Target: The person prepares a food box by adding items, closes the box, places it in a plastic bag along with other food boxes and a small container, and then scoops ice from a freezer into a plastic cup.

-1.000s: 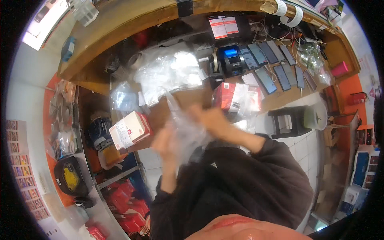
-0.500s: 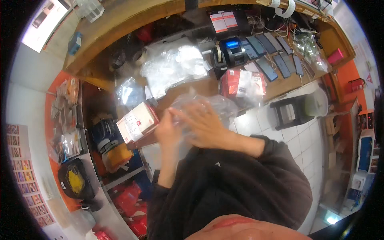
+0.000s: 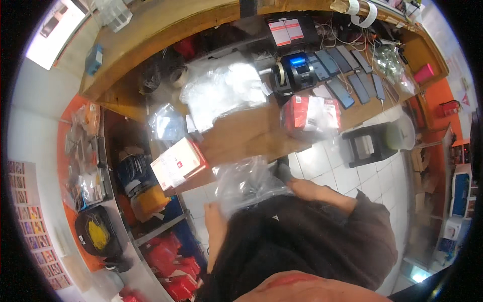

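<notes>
A clear, crinkled plastic bag hangs spread out in front of my torso, just below the table's front edge. My left hand is closed at the bag's left side, its fingers partly hidden. On the other side, my right hand grips the bag's right edge. Left of the bag, a stack of white and red boxes with a paper label sits at the table's front edge. Farther right lies a red box with a white label and plastic wrapping.
A pile of clear plastic bags lies on the wooden table. Behind are a label printer, tape, and several phones with cables. A black bin stands on the tiled floor at right. Shelves with bags line the left.
My hands have come apart and moved down toward my body, drawing the plastic bag off the tabletop and spreading it between them. The table's middle is now uncovered.
</notes>
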{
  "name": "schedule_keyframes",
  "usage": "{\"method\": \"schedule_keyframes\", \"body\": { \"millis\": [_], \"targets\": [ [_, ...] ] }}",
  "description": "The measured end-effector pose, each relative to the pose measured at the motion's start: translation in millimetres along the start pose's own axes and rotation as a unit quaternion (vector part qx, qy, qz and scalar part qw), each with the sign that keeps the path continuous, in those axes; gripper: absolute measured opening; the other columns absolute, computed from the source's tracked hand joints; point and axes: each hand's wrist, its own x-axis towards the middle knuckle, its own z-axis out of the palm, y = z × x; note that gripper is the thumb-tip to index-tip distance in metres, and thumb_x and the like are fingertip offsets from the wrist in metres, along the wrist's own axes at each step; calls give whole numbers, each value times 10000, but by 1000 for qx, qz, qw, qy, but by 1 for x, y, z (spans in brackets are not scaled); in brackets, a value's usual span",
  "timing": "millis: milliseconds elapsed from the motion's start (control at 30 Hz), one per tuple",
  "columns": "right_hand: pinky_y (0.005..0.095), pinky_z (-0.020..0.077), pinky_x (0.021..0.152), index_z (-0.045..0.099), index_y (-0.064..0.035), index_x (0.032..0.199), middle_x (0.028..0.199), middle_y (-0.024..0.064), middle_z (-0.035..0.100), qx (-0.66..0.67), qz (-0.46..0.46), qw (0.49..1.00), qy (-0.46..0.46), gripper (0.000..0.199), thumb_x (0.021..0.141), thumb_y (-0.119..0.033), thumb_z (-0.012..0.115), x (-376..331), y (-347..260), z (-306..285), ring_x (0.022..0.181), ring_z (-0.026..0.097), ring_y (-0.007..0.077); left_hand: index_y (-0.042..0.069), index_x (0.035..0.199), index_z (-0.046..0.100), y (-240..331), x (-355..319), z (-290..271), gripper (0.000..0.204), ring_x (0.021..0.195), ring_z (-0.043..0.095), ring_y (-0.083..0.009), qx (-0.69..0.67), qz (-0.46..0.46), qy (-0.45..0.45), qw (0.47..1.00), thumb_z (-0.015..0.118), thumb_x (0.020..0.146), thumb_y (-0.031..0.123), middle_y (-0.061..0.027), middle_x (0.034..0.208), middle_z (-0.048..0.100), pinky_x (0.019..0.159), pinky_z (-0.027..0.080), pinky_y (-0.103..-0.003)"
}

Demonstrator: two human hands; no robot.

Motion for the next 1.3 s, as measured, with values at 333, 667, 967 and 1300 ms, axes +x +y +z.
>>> {"method": "schedule_keyframes", "body": {
  "millis": [333, 667, 967, 1300],
  "targets": [
    [311, 490, 704, 610, 15, 972, 927, 117, 627, 571, 184, 697, -393, 321, 918, -275, 485, 29, 2, -16, 830, 603, 182, 21, 1030, 558, -15, 34, -39, 351, 764, 612, -260, -891, -55, -145, 426, 384, 908, 301, -132, 873, 627, 713, 521, -434],
    [433, 487, 686, 531, -2, 1003, 813, 109, 583, 389, 278, 878, 13, 241, 905, -218, 483, 84, 23, -40, 744, 594, 292, 53, 1199, 507, -12, 106, -23, 396, 884, 609, -263, -903, 49, -82, 419, 438, 920, 325, -139, 1019, 607, 716, 520, -389],
    [458, 443, 800, 357, -99, 1256, 1124, 192, 471, 22, -16, 998, 54, 569, 764, -194, 627, 178, 3, -29, 999, 522, 384, 67, 1317, 369, 48, 174, 17, 423, 343, 267, -13, -825, -200, -204, 488, 451, 926, 205, 73, 511, 365, 322, 250, -180],
    [412, 455, 820, 301, -183, 1354, 1268, 166, 436, -195, 142, 956, -164, 879, 635, -449, 731, 217, 65, -3, 1035, 537, 320, 41, 1398, 201, 133, 202, 0, 774, 1232, 378, -344, 28, 199, -24, 979, 633, 764, 147, -223, 1319, 383, 1009, 317, -448]
  ]
}}
